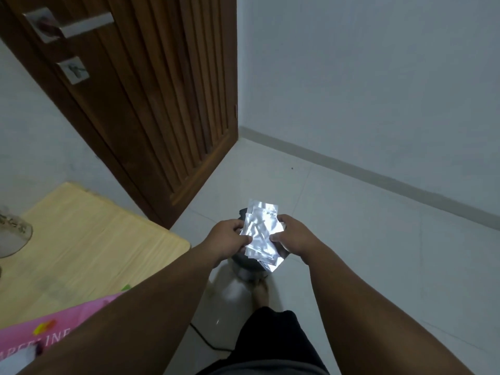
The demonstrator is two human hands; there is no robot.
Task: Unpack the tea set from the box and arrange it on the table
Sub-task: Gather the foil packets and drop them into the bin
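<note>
Both of my hands hold a stack of shiny silver foil packets out over the floor. My left hand pinches the stack's left edge and my right hand grips its right edge. A dark object sits partly hidden behind and under the packets; I cannot tell what it is. The light wooden table lies to the left, with a pink printed box at its near corner, partly covered by my left forearm.
A brown wooden door with a metal handle stands ahead on the left. White walls meet a pale tiled floor. A glass object rests at the table's left edge. A dark cable runs across the floor by my foot.
</note>
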